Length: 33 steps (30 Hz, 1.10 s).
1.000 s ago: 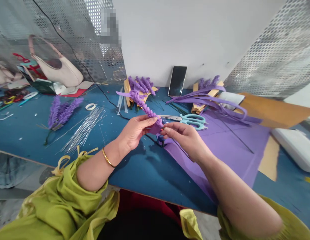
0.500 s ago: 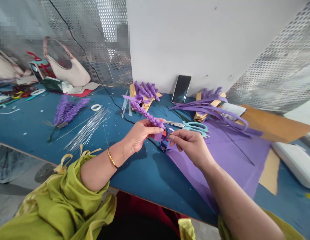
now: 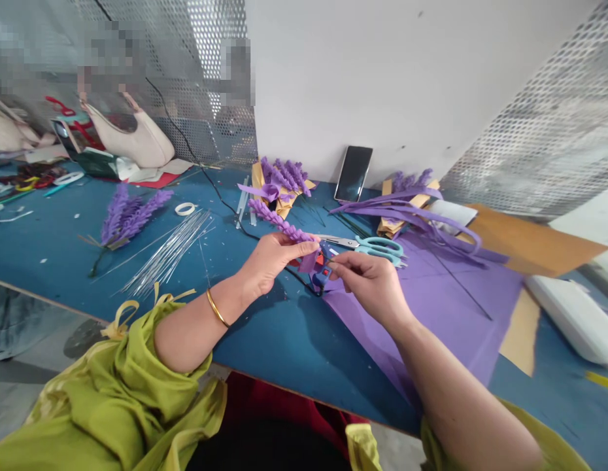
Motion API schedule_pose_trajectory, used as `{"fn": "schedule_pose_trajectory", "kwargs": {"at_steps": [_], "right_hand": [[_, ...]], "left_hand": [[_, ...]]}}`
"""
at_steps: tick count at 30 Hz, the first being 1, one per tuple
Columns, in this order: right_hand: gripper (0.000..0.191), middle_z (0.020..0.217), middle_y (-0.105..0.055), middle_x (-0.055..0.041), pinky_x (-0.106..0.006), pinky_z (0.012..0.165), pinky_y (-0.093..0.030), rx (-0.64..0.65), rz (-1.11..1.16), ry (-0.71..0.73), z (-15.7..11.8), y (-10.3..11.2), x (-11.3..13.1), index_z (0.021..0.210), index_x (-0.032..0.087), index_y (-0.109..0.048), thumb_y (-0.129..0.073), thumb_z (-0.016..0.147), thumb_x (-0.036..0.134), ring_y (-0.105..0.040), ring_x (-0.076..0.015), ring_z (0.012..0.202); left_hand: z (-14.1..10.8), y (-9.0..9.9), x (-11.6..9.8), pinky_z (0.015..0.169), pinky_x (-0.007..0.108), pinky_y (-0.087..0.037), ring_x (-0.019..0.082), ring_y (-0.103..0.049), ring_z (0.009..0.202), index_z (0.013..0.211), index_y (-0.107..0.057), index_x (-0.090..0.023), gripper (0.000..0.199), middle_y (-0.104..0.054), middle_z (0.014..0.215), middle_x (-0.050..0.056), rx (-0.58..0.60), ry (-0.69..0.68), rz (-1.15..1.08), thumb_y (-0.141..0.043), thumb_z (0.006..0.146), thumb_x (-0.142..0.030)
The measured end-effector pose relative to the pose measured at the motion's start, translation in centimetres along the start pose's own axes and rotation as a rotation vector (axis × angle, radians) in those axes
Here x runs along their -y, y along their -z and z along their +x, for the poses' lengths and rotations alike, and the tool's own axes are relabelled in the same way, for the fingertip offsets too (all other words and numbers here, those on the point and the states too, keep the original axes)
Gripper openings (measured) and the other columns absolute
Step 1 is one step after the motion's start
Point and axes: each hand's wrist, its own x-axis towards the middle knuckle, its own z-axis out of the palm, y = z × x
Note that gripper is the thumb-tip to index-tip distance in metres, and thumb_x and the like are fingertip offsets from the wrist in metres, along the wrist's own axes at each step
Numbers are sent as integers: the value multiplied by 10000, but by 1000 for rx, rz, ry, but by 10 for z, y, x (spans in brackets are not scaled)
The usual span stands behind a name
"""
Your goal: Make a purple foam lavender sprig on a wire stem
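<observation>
My left hand (image 3: 272,261) is closed, thumb and fingers pinching the lower end of a purple artificial lavender flower (image 3: 279,224). Its bumpy spike points away to the upper left. A short purple strip (image 3: 308,263) hangs below my left fingertips. Just right of it, my right hand (image 3: 367,281) pinches what looks like the flower's thin dark stem, mostly hidden by the fingers. Between and beneath both hands lies a blue tool with a red switch (image 3: 325,273), perhaps a glue gun, partly covered. Scissors with light-blue handles (image 3: 380,247) rest just beyond my right hand.
Purple sheet (image 3: 461,294) spreads under my right forearm. Silver wires (image 3: 169,252), a tape roll (image 3: 185,209) and a lavender bunch (image 3: 132,216) lie left. A phone (image 3: 354,173) leans on the white board; purple strips (image 3: 406,206) lie right. A black cable (image 3: 210,183) crosses the table.
My left thumb now covers more of the flower's lower end, and the purple strip shows more below it. Both hands keep their grip; the whole view has shifted slightly.
</observation>
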Motion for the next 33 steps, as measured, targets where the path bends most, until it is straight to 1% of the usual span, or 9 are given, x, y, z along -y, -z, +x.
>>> {"fn": "schedule_pose_trajectory", "kwargs": {"at_steps": [3, 6, 9, 11, 14, 18, 26, 29, 33], "right_hand": [[210, 660, -700, -13, -292, 517, -372, 41, 4, -20, 0, 2, 1, 782, 196, -736, -672, 836, 389, -487, -128, 502], [219, 768, -734, -29, -311, 605, -445, 15, 0, 18, 5, 13, -1, 833, 214, -759, -656, 853, 406, -590, -167, 624], [260, 839, -737, -51, -337, 755, -494, -287, 51, 32, 15, 33, -8, 857, 216, -748, -629, 870, 447, -655, -203, 805], [305, 758, -701, -48, -315, 695, -498, -467, 93, -72, 22, 45, -14, 809, 200, -702, -607, 865, 484, -631, -174, 708], [436, 616, -646, -36, -293, 566, -472, -233, -52, -261, 25, 43, -21, 681, 192, -639, -601, 819, 604, -567, -148, 546], [567, 477, -612, -56, -307, 528, -432, -23, -255, -337, 20, 9, -18, 531, 196, -623, -631, 735, 724, -574, -181, 485], [481, 642, -663, -147, -403, 790, -492, -149, -462, -494, 34, -34, -13, 421, 234, -467, -758, 666, 527, -677, -385, 984], [416, 567, -626, -111, -371, 688, -520, -157, -310, -548, 34, -34, -17, 447, 225, -483, -759, 684, 425, -699, -343, 849], [237, 610, -661, -67, -273, 516, -517, -114, 73, -576, 28, -29, -21, 622, 179, -595, -697, 773, 330, -660, -188, 599]], "left_hand": [[0, 2, -3, 686, 309, -486, 173, -665, 698, 908, -808, -177, 274, -764, 782, 53, 97, 24, 10, -868, 678, -314], [5, 7, -6, 659, 280, -491, 145, -649, 674, 879, -806, -164, 266, -754, 773, 45, 76, 38, -28, -883, 660, -293], [14, 17, -9, 633, 245, -490, 117, -634, 661, 847, -798, -156, 263, -743, 771, 36, -37, 42, -132, -888, 661, -319], [20, 24, -12, 642, 225, -500, 110, -650, 694, 859, -792, -171, 250, -754, 819, 34, -114, 28, -246, -888, 670, -303], [27, 31, -16, 610, 204, -500, 88, -637, 648, 794, -764, -174, 185, -738, 767, 14, -235, 35, -400, -888, 684, -253], [29, 31, -18, 541, 179, -467, 64, -600, 564, 767, -744, -160, 135, -699, 676, -5, -248, 103, -517, -858, 736, -226], [28, 31, -17, 561, 175, -458, 54, -604, 565, 785, -750, -152, 127, -706, 719, 3, -229, 104, -560, -847, 747, -224], [26, 30, -18, 569, 184, -460, 63, -612, 574, 787, -746, -148, 140, -704, 711, 4, -215, 117, -571, -844, 753, -242], [25, 31, -21, 561, 189, -452, 68, -620, 576, 783, -732, -143, 148, -699, 697, 1, -205, 130, -599, -834, 767, -249]]}}
